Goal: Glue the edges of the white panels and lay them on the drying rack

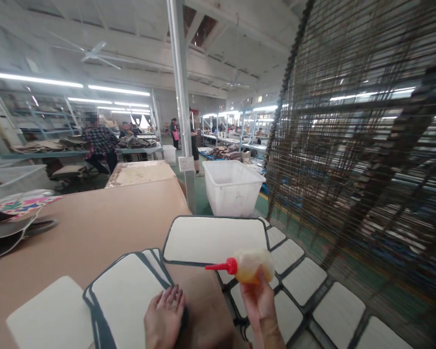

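Note:
My right hand (259, 303) is closed around a translucent squeeze bottle (254, 265) with a red nozzle and yellowish liquid inside. The bottle lies tilted on its side in the air, its nozzle pointing left. Just behind it is a long cream panel (214, 237) with a dark border, at the table's edge. My left hand (165, 315) is half turned up, fingers loosely bent and apart, beside a stack of cream panels (126, 291) with dark edges. Something dark shows behind its fingers, too blurred to make out. A plain cream panel (52, 315) lies left of the stack.
The brown table (104, 213) stretches away ahead. Dark-edged panels (305, 281) lie in rows at right, below a tall wire mesh rack (348, 121). A white bin (234, 186) stands past a metal post (181, 97). Cut pieces (7, 232) lie at left; people work farther back.

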The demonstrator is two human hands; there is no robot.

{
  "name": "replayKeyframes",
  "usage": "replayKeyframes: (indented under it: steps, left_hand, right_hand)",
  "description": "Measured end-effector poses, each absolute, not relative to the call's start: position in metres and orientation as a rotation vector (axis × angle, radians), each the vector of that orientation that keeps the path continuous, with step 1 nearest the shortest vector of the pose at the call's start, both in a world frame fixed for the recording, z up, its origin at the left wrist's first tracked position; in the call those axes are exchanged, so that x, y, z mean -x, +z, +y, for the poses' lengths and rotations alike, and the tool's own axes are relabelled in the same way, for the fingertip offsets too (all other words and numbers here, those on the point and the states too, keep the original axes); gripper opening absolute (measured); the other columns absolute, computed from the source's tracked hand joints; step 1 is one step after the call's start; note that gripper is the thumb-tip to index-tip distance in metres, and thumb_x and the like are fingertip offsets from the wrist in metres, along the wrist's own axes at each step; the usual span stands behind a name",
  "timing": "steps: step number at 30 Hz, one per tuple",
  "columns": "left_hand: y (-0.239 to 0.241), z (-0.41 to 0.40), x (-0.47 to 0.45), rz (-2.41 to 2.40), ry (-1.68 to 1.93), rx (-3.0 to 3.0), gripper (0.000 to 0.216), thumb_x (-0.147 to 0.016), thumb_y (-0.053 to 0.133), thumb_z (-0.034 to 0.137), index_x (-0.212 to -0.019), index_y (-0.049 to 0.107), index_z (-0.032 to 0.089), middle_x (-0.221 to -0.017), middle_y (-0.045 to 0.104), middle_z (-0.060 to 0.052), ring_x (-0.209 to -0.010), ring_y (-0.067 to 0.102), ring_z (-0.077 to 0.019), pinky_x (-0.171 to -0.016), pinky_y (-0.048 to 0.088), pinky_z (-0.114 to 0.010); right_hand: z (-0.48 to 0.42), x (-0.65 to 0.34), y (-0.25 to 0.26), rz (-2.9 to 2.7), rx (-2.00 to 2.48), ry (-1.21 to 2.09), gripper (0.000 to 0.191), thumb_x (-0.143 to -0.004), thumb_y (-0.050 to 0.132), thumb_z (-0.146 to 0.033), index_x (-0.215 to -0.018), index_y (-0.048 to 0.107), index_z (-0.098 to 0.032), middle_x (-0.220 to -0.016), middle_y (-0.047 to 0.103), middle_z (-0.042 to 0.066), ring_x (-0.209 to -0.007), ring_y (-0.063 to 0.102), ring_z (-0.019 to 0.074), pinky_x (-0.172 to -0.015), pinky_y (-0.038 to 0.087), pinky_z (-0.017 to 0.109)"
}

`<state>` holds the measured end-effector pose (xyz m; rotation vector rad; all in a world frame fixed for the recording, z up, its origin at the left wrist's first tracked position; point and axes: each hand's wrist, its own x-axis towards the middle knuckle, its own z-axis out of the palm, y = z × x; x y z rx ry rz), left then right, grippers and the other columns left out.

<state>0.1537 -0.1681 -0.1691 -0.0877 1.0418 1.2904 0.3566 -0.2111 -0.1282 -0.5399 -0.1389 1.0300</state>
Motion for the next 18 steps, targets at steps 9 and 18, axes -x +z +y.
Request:
replayKeyframes:
  steps: [9, 18]
  left_hand:
    - [-0.046, -0.116, -0.185, 0.952, 1.249, -1.276, 0.049, -0.053, 0.071, -0.012, -0.089, 0.073, 0.022, -0.116, 0.066, -0.008, -0.134, 0.042, -0.0271, -0.110, 0.034, -0.030]
    - [-0.032, -0.047, -0.203, 0.764, 0.610, -1.848, 0.025, -0.061, 0.076, 0.019, -0.086, 0.075, 0.017, -0.076, 0.069, 0.001, -0.084, 0.062, -0.0235, -0.075, 0.045, -0.023]
  right_hand:
    - [-0.234, -0.348, -0.125, -0.053, 0.544, 1.102, 0.044, -0.045, 0.094, -0.038, -0.079, 0.073, -0.019, -0.079, 0.074, 0.004, -0.080, 0.071, 0.0235, -0.072, 0.059, 0.033]
    - [-0.245, -0.327, -0.130, -0.130, 0.533, 1.152, 0.039, -0.061, 0.088, -0.039, -0.090, 0.074, -0.018, -0.086, 0.075, 0.007, -0.091, 0.070, 0.0282, -0.088, 0.054, 0.045]
